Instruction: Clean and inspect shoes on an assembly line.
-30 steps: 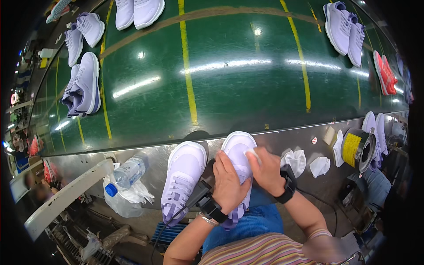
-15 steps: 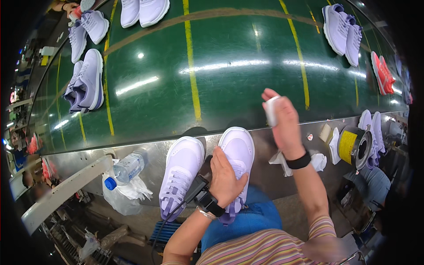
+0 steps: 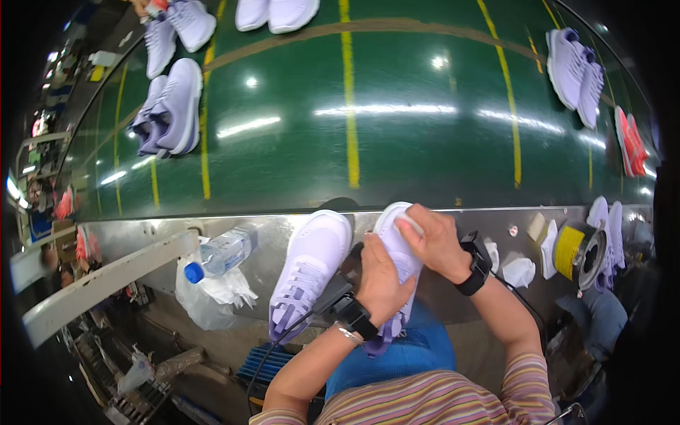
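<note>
Two pale lilac sneakers stand side by side on the metal ledge, toes pointing away from me. My left hand [image 3: 382, 283] grips the right-hand sneaker [image 3: 398, 244] along its midfoot, thumb on one side and fingers on the other. At its toe, my right hand [image 3: 440, 246] presses a small white pad [image 3: 416, 219], mostly hidden under the curled fingers. The left-hand sneaker [image 3: 312, 255] stands untouched beside my left wrist, with purple laces and heel trim.
Beyond the ledge lies a green conveyor belt [image 3: 283, 170] carrying lilac sneakers [image 3: 173, 110] and coral shoes [image 3: 630, 142]. A water bottle [image 3: 227, 253] lies left, above a white bar [image 3: 113, 283]. To the right are crumpled white tissues [image 3: 519, 272] and a can with a yellow label [image 3: 569, 251].
My right hand has come down and left from above the ledge onto the sneaker's toe, bringing the white pad. My left hand stays on that sneaker. The whole view has shifted slightly.
</note>
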`<action>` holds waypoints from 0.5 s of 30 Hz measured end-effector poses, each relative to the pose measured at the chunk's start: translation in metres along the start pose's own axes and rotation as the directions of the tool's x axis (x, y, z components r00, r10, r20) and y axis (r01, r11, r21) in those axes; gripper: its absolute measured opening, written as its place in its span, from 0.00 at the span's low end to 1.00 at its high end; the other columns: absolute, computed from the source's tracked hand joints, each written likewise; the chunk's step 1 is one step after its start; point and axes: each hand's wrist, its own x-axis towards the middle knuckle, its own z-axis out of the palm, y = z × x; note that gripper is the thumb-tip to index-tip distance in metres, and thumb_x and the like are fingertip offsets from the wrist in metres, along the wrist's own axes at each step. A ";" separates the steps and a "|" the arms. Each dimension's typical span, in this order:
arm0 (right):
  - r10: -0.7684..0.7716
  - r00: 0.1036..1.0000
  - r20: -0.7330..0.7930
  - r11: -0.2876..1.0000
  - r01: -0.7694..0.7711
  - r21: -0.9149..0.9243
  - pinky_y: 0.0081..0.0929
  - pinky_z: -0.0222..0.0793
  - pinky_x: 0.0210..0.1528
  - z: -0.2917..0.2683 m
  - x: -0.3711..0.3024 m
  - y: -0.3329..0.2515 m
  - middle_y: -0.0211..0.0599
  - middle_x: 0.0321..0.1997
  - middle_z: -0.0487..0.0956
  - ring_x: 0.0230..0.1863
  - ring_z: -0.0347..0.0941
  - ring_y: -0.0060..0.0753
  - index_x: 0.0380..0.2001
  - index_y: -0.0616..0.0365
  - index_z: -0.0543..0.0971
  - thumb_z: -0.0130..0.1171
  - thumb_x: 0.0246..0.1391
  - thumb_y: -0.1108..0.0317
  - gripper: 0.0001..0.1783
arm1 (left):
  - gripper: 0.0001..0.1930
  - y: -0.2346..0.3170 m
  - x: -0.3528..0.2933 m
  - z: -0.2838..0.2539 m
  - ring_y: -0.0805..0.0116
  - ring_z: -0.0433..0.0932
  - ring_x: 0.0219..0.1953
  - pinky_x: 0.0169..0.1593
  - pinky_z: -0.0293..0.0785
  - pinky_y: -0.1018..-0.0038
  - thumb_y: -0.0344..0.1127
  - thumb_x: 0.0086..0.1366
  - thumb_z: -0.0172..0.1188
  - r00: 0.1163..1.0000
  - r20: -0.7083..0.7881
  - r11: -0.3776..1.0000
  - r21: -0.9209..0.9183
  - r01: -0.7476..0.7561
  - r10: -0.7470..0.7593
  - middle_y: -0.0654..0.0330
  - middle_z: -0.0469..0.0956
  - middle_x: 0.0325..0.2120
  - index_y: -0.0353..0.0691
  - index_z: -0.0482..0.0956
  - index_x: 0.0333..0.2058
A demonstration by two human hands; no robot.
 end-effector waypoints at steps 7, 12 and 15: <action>0.117 0.993 -0.014 0.991 -0.116 0.061 0.35 0.66 0.26 -0.002 -0.046 0.004 0.47 0.22 0.73 0.23 0.71 0.49 0.28 0.60 0.73 0.56 0.51 0.68 0.06 | 0.50 -0.006 -0.003 0.008 0.32 0.48 0.60 0.63 0.48 0.58 0.38 0.48 0.64 1.000 -0.019 0.998 0.058 -0.021 0.022 0.24 0.45 0.55 0.13 0.37 0.55; 0.546 0.835 -0.071 0.806 -0.500 0.315 0.28 0.64 0.31 -0.028 -0.071 0.011 0.42 0.25 0.73 0.27 0.70 0.37 0.29 0.62 0.72 0.52 0.56 0.67 0.08 | 0.49 -0.003 -0.010 -0.001 0.32 0.48 0.59 0.63 0.48 0.56 0.38 0.50 0.63 0.997 -0.056 0.999 0.014 -0.044 0.045 0.25 0.46 0.56 0.16 0.38 0.57; 0.320 0.937 -0.142 0.947 -0.317 0.045 0.32 0.66 0.36 -0.003 -0.111 0.030 0.44 0.28 0.74 0.31 0.70 0.44 0.33 0.62 0.74 0.51 0.56 0.67 0.09 | 0.44 -0.004 -0.031 -0.017 0.37 0.49 0.61 0.63 0.47 0.58 0.39 0.54 0.61 0.963 -0.168 0.977 0.073 -0.200 0.209 0.31 0.50 0.57 0.19 0.43 0.58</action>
